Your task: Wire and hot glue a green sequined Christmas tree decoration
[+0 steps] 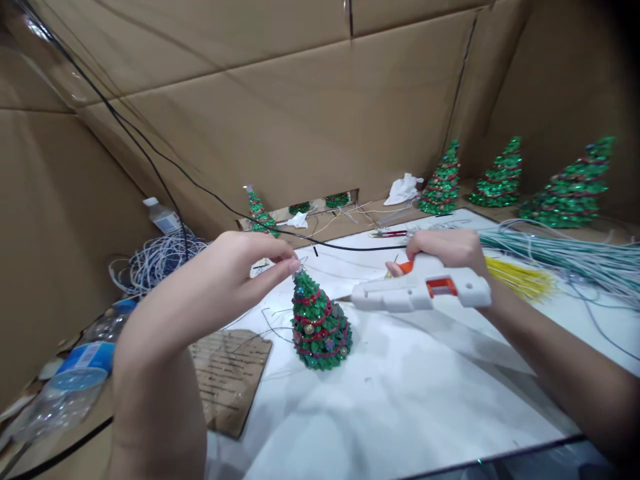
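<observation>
A small green sequin Christmas tree (320, 327) with red garlands stands on the white sheet (400, 400). My left hand (240, 267) pinches a tiny silvery topper at the tree's tip, fingers pressed together. My right hand (445, 248) grips a white glue gun (425, 290) with an orange trigger. The gun lies sideways, its nozzle pointing left towards the tree and stopping a little short of it.
Three finished trees (500, 175) stand at the back right, another tree (260, 212) at the back left. Bundles of green and yellow wires (540, 267) lie at right. A white wire coil (160, 260), water bottles (75, 380), a scrap of cardboard (227, 380) and cardboard walls surround the area.
</observation>
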`<state>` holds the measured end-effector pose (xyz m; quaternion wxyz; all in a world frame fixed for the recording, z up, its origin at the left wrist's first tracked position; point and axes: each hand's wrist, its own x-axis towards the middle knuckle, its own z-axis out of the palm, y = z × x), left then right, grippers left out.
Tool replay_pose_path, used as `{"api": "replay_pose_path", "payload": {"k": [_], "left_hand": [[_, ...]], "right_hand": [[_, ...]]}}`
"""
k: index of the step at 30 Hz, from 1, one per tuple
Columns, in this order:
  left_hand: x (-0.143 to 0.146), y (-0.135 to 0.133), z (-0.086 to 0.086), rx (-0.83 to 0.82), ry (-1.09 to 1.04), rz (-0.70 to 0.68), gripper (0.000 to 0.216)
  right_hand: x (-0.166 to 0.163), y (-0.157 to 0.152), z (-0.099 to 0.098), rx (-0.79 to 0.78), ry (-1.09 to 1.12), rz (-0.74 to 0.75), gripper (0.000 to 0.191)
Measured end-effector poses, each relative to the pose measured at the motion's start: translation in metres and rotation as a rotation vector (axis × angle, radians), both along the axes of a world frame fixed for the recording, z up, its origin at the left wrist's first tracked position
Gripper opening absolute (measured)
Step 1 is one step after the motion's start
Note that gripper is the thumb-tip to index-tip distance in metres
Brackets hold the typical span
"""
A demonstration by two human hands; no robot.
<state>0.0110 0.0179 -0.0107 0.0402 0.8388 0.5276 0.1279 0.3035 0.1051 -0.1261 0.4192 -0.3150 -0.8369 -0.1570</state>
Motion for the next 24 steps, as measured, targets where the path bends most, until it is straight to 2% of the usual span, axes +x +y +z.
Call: {"api": "replay_pose_path", "payload": {"k": [3,6,8,13,24], "left_hand": [[0.003,-0.002,0.002,0.02,0.019,0.003,0.026],[0.006,-0.003,0.004,0.02,0.058,0.025,0.027],[0.009,-0.004,0.005,0.015,0.084,0.053,0.028],[0.011,-0.004,0.005,0.031,0.106,0.065,0.025],[0.007,0.002,0.004,0.028,0.095,-0.048,0.022]], "right_hand": [[0.006,0.009,-0.001,-0.102,-0.05,-0.163,0.032],[0.005,0.015,-0.003,-0.238,-0.174,-0.335,0.023],[0.0,0.017,-0.005,-0.293,-0.229,-0.389,0.017],[-0.014,0.02,-0.017,-0.395,-0.338,-0.44,0.014],[-0.031,0.016,-0.036,-0.479,-0.462,-0.384,0.03]]}}
